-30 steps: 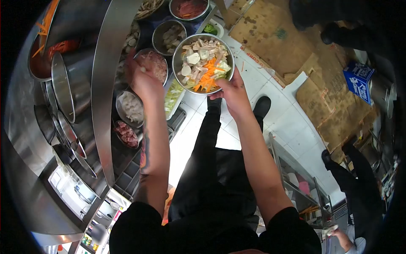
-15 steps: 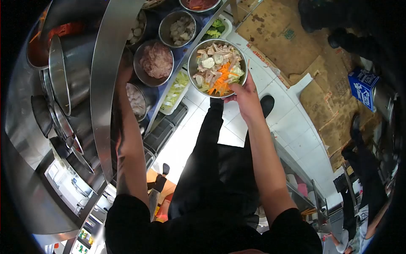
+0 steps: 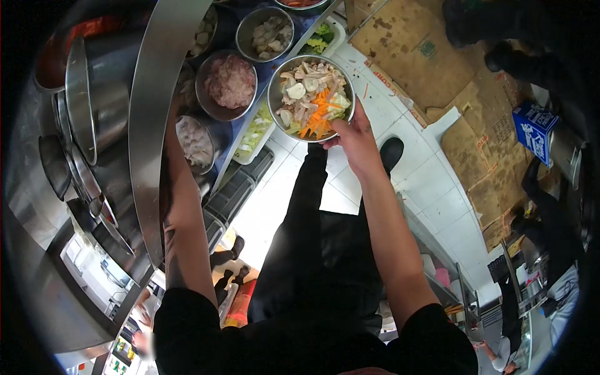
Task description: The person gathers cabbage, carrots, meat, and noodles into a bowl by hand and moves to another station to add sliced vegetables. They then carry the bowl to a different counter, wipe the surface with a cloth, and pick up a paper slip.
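Observation:
My right hand point(image 3: 355, 137) is closed on the rim of a metal bowl point(image 3: 273, 115), held out over the floor with the thumb on top. Sliced pale meat, white rounds, orange carrot strips point(image 3: 320, 117) and some pale green vegetable fill it. My left hand point(image 3: 182, 94) reaches among the bowls below the steel shelf edge, which partly covers it; its fingers cannot be made out. Closest to it are a bowl of pink minced meat point(image 3: 230, 81) and a bowl of whitish pieces point(image 3: 195, 142).
A curved steel shelf edge point(image 3: 147, 125) runs close by my left forearm. Beyond stand a bowl of greyish pieces point(image 3: 270, 39), broccoli point(image 3: 320, 41) and a tray of chopped greens point(image 3: 253, 134). Cardboard point(image 3: 412, 56) covers part of the floor. Other people stand at both sides.
The bowl in my right hand has shifted slightly left. My left arm has moved a little left, its hand still among the bowls. People in the background have moved.

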A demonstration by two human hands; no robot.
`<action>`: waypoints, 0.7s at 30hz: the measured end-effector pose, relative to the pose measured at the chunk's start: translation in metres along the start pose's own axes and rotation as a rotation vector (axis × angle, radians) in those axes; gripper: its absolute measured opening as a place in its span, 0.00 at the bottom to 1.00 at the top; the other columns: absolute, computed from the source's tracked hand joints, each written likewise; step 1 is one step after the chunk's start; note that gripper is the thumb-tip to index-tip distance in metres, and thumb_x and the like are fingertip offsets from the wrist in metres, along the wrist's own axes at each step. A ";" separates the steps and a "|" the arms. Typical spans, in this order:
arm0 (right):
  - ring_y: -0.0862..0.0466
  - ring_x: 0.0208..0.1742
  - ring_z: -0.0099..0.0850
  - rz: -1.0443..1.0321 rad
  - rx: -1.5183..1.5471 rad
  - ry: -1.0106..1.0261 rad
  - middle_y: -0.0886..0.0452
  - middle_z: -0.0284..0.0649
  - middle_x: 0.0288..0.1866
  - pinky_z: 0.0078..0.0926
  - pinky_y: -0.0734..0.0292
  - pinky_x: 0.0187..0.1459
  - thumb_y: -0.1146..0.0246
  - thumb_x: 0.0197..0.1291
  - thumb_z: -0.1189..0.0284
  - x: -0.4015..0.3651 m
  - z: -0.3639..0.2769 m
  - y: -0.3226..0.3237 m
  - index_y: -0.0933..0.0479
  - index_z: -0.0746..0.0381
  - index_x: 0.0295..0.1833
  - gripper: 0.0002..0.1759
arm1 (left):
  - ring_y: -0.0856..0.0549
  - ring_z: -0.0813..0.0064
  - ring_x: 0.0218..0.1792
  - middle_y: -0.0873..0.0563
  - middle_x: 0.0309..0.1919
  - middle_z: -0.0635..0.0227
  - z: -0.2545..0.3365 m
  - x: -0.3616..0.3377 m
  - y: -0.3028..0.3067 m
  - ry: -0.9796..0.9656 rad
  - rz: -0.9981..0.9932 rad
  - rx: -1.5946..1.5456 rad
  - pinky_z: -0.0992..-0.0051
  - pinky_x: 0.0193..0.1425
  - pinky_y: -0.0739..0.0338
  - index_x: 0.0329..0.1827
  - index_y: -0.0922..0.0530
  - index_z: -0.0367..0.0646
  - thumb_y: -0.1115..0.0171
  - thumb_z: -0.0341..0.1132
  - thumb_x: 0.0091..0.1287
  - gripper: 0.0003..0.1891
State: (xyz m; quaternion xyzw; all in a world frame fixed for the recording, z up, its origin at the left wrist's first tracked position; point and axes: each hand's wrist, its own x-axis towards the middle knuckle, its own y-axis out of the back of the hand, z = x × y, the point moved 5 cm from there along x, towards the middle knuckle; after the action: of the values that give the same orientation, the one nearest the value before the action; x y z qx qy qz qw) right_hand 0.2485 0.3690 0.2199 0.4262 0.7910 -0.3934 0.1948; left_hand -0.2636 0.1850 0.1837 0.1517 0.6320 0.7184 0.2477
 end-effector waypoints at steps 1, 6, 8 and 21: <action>0.15 0.41 0.24 0.000 0.000 0.000 0.22 0.40 0.62 0.21 0.16 0.30 0.44 0.64 0.79 -0.001 -0.001 -0.003 0.46 0.52 0.82 0.41 | 0.16 0.44 0.56 0.14 0.52 0.45 -0.001 0.000 -0.005 -0.058 -0.063 -0.159 0.53 0.59 0.24 0.61 0.22 0.40 0.42 0.44 0.72 0.21; 0.12 0.37 0.30 -0.022 -0.055 0.003 0.18 0.44 0.57 0.25 0.14 0.30 0.45 0.63 0.82 0.001 -0.001 -0.014 0.46 0.56 0.82 0.41 | 0.17 0.41 0.55 0.15 0.51 0.43 0.043 -0.004 -0.033 -0.341 -0.335 0.011 0.52 0.58 0.24 0.61 0.22 0.39 0.46 0.47 0.73 0.22; 0.12 0.36 0.30 -0.020 -0.065 0.001 0.18 0.44 0.57 0.25 0.14 0.30 0.45 0.63 0.82 0.000 0.000 -0.019 0.46 0.56 0.82 0.41 | 0.17 0.40 0.56 0.16 0.52 0.41 0.060 -0.013 -0.027 -0.365 -0.120 0.162 0.53 0.58 0.24 0.60 0.22 0.40 0.44 0.45 0.72 0.21; 0.13 0.39 0.27 -0.058 -0.076 0.010 0.21 0.42 0.63 0.24 0.14 0.32 0.45 0.62 0.82 0.001 -0.003 -0.024 0.48 0.56 0.83 0.43 | 0.17 0.72 0.50 0.19 0.54 0.64 0.048 -0.063 0.030 0.057 0.001 -0.771 0.71 0.51 0.22 0.57 0.21 0.45 0.38 0.37 0.74 0.13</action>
State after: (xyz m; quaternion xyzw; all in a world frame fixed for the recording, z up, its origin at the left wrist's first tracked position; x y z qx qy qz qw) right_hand 0.2286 0.3643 0.2326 0.3976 0.8183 -0.3665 0.1952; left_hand -0.1908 0.1878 0.2267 0.0279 0.3219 0.9075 0.2684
